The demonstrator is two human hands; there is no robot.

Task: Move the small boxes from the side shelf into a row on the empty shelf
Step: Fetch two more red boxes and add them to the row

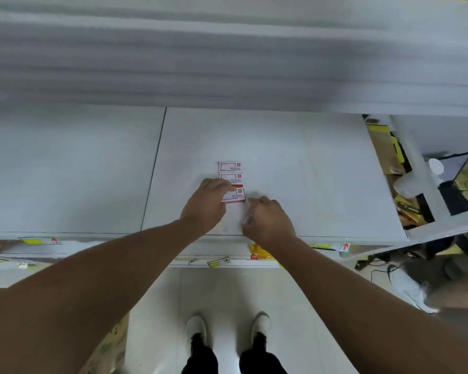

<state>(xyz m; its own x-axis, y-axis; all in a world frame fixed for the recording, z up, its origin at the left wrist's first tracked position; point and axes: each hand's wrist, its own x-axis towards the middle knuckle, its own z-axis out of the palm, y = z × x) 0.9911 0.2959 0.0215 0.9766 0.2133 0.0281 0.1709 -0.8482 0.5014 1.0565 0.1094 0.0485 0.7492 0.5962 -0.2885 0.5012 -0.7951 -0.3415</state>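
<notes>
The person stands facing a white shelf point(295, 157), both bare arms stretched forward over it. Three small white boxes with red trim lie flat on the shelf in a short line running away from the person, each touching the next: the far box point(229, 166), the middle box point(231, 178) and the near box point(237, 196). The left hand point(207, 205) rests knuckles up on the left side of the near box, its fingers point(223, 185) curled over the box's top edge and pressing on it; part of the middle box is covered by those fingers as well. The right hand point(268, 221) sits just beside the near box on its right and lower corner, fingers bent inward toward the palm; whether it touches the box or holds anything cannot be told from this angle. The shelf surface around the boxes is bare, with a dark seam point(153, 171) dividing it from a second white panel to the left. Blurred shelving point(227, 63) runs across above. To the right, a side compartment point(389, 157) holds yellow and brown packaging, not clear enough to identify. Price tags point(218, 261) with red arrows line the shelf's front edge. Below, white shoes point(196, 326) stand on a pale floor.
</notes>
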